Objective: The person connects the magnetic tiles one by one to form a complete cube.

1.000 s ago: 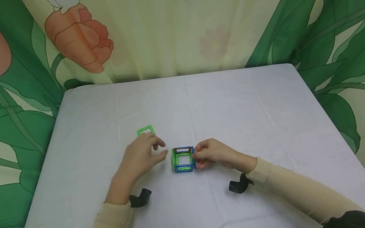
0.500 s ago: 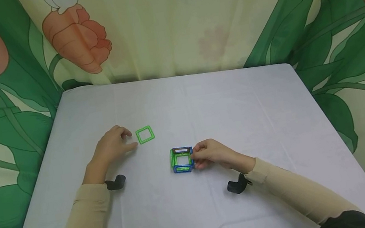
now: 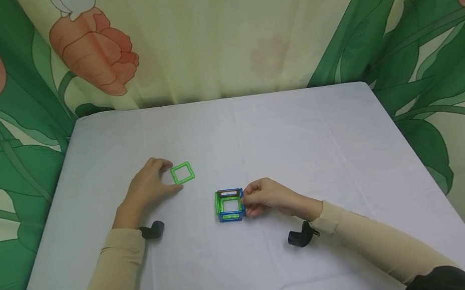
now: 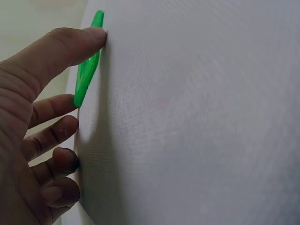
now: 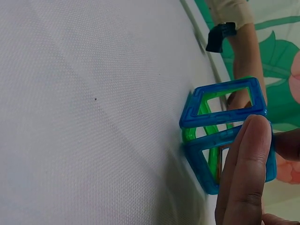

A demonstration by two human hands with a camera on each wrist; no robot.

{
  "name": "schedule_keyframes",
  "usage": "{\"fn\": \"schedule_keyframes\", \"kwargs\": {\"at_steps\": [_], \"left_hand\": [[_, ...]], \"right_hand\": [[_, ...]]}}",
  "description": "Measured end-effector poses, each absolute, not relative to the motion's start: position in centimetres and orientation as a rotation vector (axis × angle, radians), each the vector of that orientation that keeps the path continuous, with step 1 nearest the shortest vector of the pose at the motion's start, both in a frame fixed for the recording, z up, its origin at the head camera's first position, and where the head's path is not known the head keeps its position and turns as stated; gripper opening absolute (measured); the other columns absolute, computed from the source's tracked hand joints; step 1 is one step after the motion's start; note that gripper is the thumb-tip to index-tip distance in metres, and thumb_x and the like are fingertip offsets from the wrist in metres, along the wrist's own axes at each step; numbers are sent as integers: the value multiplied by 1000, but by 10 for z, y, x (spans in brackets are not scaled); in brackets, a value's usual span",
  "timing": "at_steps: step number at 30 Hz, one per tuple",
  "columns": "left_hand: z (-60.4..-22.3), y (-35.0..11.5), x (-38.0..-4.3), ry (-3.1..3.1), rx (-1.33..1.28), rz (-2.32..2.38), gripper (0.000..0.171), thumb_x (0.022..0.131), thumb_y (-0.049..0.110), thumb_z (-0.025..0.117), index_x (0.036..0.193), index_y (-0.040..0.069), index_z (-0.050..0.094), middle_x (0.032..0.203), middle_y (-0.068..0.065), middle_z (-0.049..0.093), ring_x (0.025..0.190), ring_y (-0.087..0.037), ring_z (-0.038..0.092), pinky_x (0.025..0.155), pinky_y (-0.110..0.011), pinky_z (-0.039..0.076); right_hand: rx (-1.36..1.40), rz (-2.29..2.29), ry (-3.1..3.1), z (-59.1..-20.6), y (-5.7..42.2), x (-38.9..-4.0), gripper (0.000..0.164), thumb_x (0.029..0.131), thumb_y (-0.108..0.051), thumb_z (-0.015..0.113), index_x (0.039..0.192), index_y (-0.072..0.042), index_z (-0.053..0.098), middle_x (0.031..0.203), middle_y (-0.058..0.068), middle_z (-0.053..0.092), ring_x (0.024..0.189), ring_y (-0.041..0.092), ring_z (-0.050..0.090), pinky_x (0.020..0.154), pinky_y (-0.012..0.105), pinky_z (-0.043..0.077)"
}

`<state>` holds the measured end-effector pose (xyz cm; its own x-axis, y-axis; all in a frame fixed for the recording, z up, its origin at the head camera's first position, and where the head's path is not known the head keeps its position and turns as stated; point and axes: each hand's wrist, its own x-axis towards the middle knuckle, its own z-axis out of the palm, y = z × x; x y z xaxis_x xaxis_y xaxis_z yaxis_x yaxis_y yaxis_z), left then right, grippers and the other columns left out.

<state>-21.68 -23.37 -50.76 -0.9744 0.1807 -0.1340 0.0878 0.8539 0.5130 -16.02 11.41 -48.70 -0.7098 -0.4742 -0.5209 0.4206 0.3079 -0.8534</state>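
A flat green square magnetic tile frame (image 3: 186, 180) lies on the white cloth, left of centre. My left hand (image 3: 146, 185) is at its left side, thumb and index finger spread around its near and far corners. Seen from the left wrist, the thumb overlaps the green tile (image 4: 88, 72), so contact is hard to judge. To the right and nearer stands a small open-topped box of blue and green magnetic tiles (image 3: 231, 219). My right hand (image 3: 274, 197) pinches its right wall. Fingers hide part of the blue wall (image 5: 222, 118) in the right wrist view.
A white cloth covers the table (image 3: 304, 138). Behind it hangs a curtain (image 3: 206, 37) printed with tulips and leaves. Black wrist-worn cameras jut inward from the left wrist (image 3: 153, 230) and the right wrist (image 3: 302, 236), low above the cloth.
My left hand has moved away from the tile box, leftward to the flat green tile, then slightly right so its fingers straddle that tile. The right hand keeps its hold on the box.
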Motion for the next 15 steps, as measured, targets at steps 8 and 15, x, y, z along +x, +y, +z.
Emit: {"fn": "schedule_keyframes", "kwargs": {"at_steps": [8,15], "left_hand": [[-510,-234,-216,2852,221,787,66,81,43,86,133,11,62,126,-9,60,118,-32,59,101,-54,50],[-510,-229,-213,2876,234,783,64,79,41,85,130,8,64,123,-8,63,113,-31,61,98,-53,50]], "right_hand": [[-55,-1509,1815,-487,113,-160,16,96,-9,68,104,5,63,80,6,70,70,11,71,67,24,63],[-33,-1509,1816,-487,112,-160,15,96,-8,68,104,4,63,81,6,70,70,11,71,66,23,63]]}}
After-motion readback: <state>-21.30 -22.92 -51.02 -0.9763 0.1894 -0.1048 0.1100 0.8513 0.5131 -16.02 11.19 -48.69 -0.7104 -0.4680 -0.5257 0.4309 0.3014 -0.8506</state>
